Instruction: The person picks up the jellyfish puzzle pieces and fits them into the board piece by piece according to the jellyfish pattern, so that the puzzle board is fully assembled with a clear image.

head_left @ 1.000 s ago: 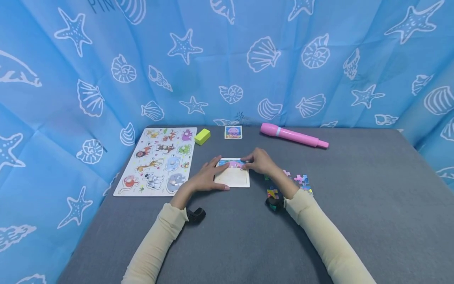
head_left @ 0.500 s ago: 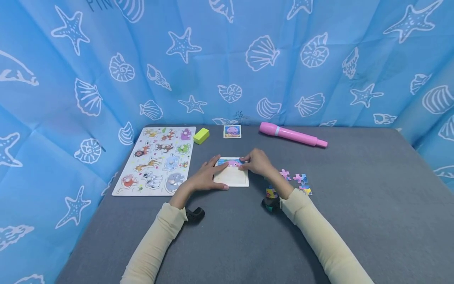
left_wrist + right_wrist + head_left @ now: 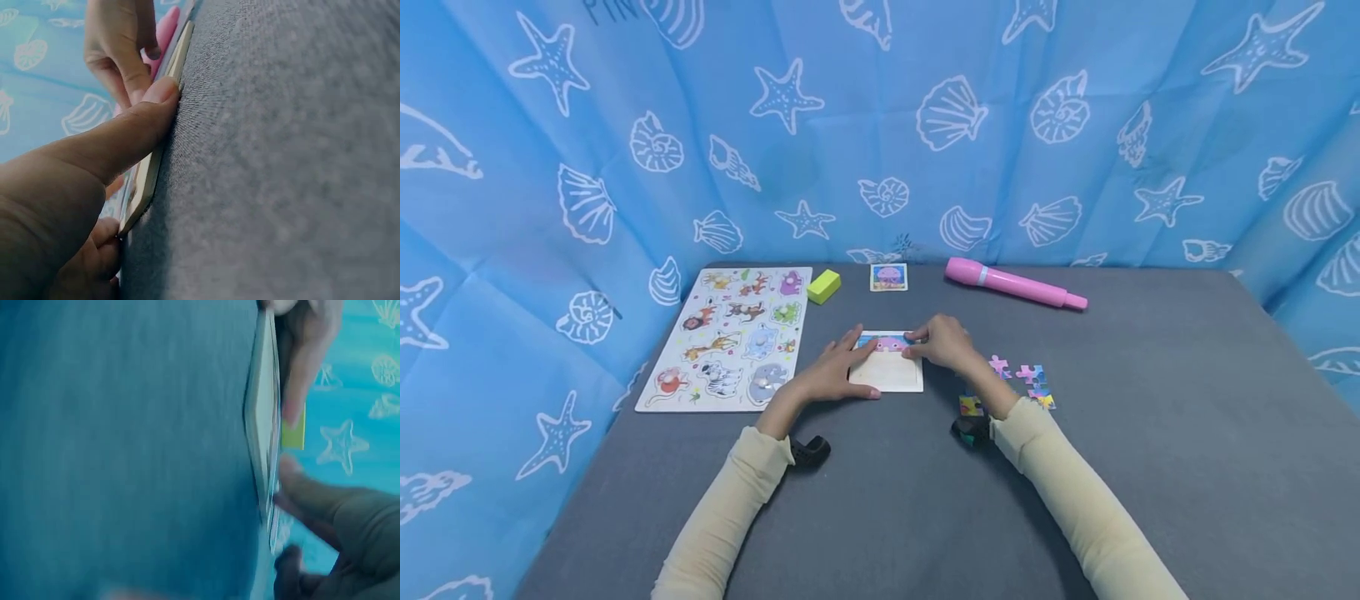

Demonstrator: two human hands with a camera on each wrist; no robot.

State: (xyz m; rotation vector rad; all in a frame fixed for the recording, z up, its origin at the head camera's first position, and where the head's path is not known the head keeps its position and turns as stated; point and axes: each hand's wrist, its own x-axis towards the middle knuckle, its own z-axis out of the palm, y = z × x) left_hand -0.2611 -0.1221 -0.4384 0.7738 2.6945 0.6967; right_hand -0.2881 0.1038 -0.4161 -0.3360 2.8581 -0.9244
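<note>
A small pale wooden puzzle tray [image 3: 886, 377] lies on the grey table, with a strip of pink and blue jigsaw pieces [image 3: 891, 342] along its far side. My left hand [image 3: 833, 372] holds the tray at its left, fingers at the far corner and thumb against the near edge. In the left wrist view that thumb lies over the tray's rim [image 3: 149, 175]. My right hand [image 3: 946, 342] pinches a jigsaw piece at the tray's far right corner, the piece mostly hidden by the fingers. The right wrist view shows thumb and finger close against the tray [image 3: 264, 419].
Loose jigsaw pieces [image 3: 1036, 374] lie right of the tray, partly under my right forearm. An animal peg board [image 3: 752, 337] is at the left, near a yellow-green block [image 3: 824, 287]. A jellyfish picture card [image 3: 889, 277] and a pink pen-shaped object [image 3: 1015, 284] lie at the back.
My right wrist has shifted slightly left, showing more of the loose pieces. Both hands keep their places on the tray.
</note>
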